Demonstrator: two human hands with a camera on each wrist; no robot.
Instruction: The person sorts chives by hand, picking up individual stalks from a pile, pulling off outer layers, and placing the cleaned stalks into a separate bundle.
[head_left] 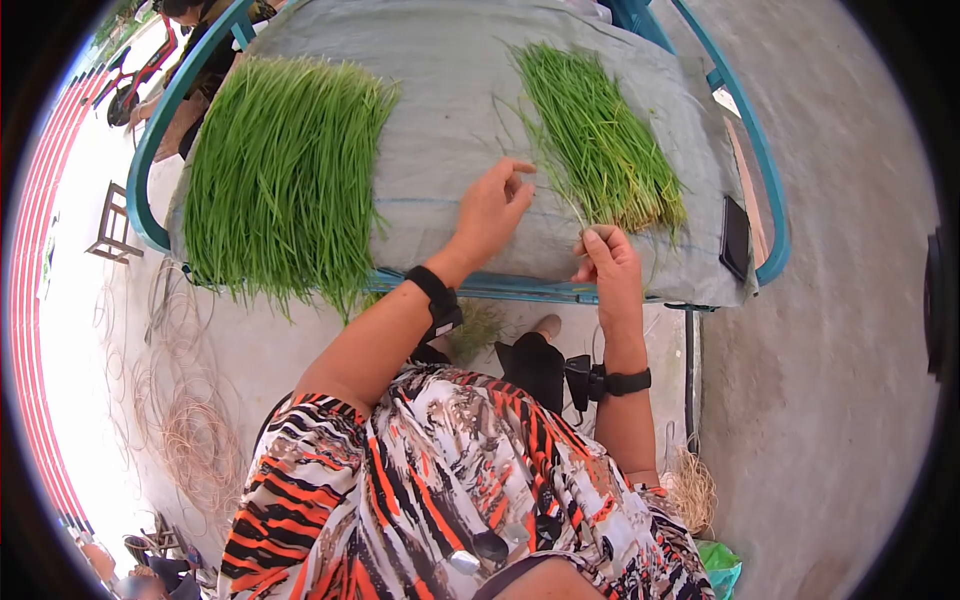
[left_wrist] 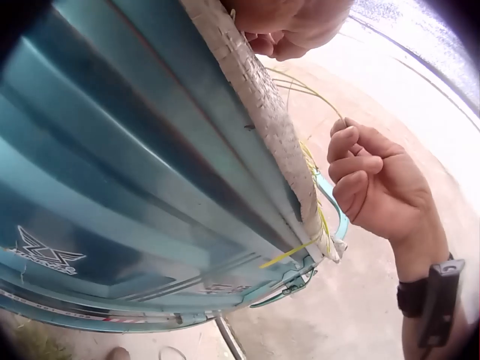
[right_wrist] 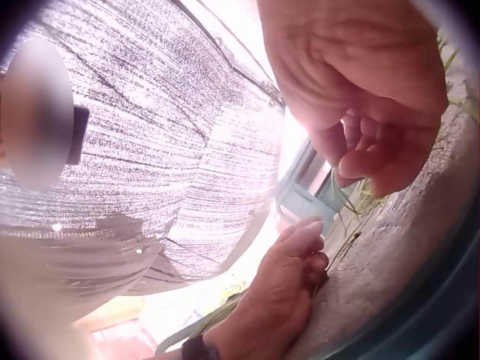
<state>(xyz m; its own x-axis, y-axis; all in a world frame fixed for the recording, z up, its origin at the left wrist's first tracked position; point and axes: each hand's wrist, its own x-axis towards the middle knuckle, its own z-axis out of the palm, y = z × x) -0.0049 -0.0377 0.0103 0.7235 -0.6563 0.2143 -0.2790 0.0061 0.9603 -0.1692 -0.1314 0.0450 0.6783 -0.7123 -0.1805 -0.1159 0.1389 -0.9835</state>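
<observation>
My right hand (head_left: 612, 262) pinches the end of a few thin, grass-like green stalks (left_wrist: 319, 95) between thumb and fingertips, at the near edge of the cloth. Beside it on the left, my left hand (head_left: 492, 212) hovers low over the cloth with loosely bent fingers and nothing seen in it. Just beyond the right hand lies a smaller bunch of chive-like greens (head_left: 600, 135), its pale ends toward me. A wider, thicker layer of the same greens (head_left: 285, 180) lies on the left, its tips hanging over the near edge.
A grey cloth (head_left: 450, 110) covers the blue cart bed, bordered by blue rails (head_left: 770, 190). A dark phone (head_left: 735, 237) lies at the right edge. Loose strands (head_left: 195, 430) litter the floor at left, near a small stool (head_left: 115, 228). Another person (head_left: 190, 110) is at the far left.
</observation>
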